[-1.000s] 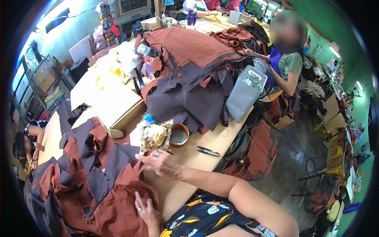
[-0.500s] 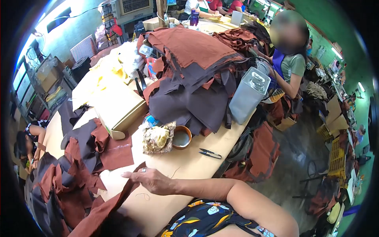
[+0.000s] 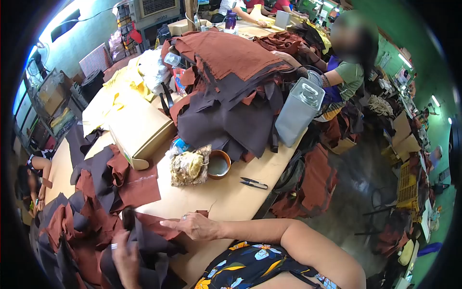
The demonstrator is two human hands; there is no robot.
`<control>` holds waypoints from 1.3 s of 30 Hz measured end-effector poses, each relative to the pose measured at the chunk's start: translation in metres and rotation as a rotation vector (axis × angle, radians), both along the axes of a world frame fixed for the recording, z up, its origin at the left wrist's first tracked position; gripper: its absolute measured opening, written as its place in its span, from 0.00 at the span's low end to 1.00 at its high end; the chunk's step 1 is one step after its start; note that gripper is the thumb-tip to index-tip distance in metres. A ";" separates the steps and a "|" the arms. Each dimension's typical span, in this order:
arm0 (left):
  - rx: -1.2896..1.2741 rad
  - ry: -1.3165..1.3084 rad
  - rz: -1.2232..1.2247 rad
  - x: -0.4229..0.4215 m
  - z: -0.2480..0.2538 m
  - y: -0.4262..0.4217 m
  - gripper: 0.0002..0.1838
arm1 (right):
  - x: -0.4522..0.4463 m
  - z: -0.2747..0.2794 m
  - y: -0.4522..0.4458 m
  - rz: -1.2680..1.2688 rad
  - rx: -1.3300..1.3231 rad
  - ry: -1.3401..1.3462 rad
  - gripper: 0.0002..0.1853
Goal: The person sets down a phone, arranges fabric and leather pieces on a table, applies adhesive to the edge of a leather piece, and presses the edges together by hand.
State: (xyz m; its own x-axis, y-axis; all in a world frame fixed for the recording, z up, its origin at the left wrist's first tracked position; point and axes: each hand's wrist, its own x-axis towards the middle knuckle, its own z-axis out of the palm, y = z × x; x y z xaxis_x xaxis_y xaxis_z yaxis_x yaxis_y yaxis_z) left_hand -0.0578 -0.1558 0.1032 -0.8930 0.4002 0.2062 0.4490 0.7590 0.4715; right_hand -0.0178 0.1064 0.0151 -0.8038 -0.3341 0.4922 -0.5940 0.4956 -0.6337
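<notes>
A reddish-brown piece of cloth (image 3: 159, 224) with dark cloth under it lies at the table's near side. My right hand (image 3: 195, 226) pinches its upper edge, index finger stretched to the left along it. My left hand (image 3: 125, 257), ringed and slightly blurred, is at lower left over the dark cloth (image 3: 151, 248), its fingers curled. A blurred dark shape (image 3: 128, 219) stands at its fingertips; I cannot make out what it is. Crumpled brown and dark cloth pieces (image 3: 96, 192) surround the left hand.
Thread snips (image 3: 253, 183) lie near the table's right edge, beside a brown bowl (image 3: 219, 164) and a patterned pad (image 3: 190, 168). Behind are a cardboard box (image 3: 142, 132), a tall stack of cloth (image 3: 226, 101) and a clear container (image 3: 299, 113). A co-worker (image 3: 349, 72) stands at right.
My left hand has come into view at lower left. My right hand has shifted slightly right and down with the cloth. The co-worker at right now reaches over the stack.
</notes>
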 end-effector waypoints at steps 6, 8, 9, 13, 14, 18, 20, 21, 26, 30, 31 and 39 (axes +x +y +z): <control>0.171 -0.258 -0.100 0.032 -0.074 0.062 0.10 | 0.004 0.021 -0.004 0.030 0.002 0.061 0.36; 0.133 -0.176 -0.098 0.034 -0.081 0.051 0.08 | 0.005 0.035 0.003 0.016 0.092 0.096 0.36; 0.106 -0.118 -0.108 0.036 -0.082 0.043 0.07 | 0.004 0.037 0.007 0.009 0.087 0.114 0.36; 0.049 -0.143 0.017 0.043 -0.088 0.019 0.08 | 0.002 0.046 0.009 0.004 0.072 0.159 0.37; 0.021 -0.141 0.017 0.044 -0.088 0.016 0.10 | 0.002 0.049 0.009 0.007 0.073 0.165 0.37; 0.030 0.148 0.043 0.053 -0.085 0.028 0.12 | -0.002 0.058 0.007 -0.007 0.057 0.182 0.36; -0.017 0.259 0.084 0.057 -0.089 0.028 0.14 | -0.003 0.066 0.009 -0.007 0.057 0.204 0.36; 0.011 0.168 0.098 0.058 -0.090 0.025 0.14 | -0.003 0.068 0.009 -0.001 0.054 0.217 0.36; 0.105 -0.200 0.114 0.068 -0.067 0.020 0.17 | -0.010 0.070 0.008 0.033 0.055 0.218 0.35; 0.037 -0.138 0.144 0.068 -0.082 -0.017 0.21 | -0.036 0.045 -0.009 0.120 0.067 0.089 0.32; -0.105 0.009 0.152 0.061 -0.085 -0.034 0.21 | -0.046 0.043 -0.019 0.132 0.140 0.033 0.32; -0.622 0.302 0.414 0.038 -0.065 -0.052 0.29 | -0.090 0.020 -0.042 -0.037 0.095 0.612 0.26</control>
State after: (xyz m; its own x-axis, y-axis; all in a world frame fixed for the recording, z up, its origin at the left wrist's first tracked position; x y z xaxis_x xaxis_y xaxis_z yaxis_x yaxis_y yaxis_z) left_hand -0.0202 -0.2075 0.0386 -0.9351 0.1700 0.3109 0.1144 0.9752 -0.1893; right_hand -0.1076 0.0648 0.0349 -0.3969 -0.3769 0.8369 -0.8172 0.5603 -0.1352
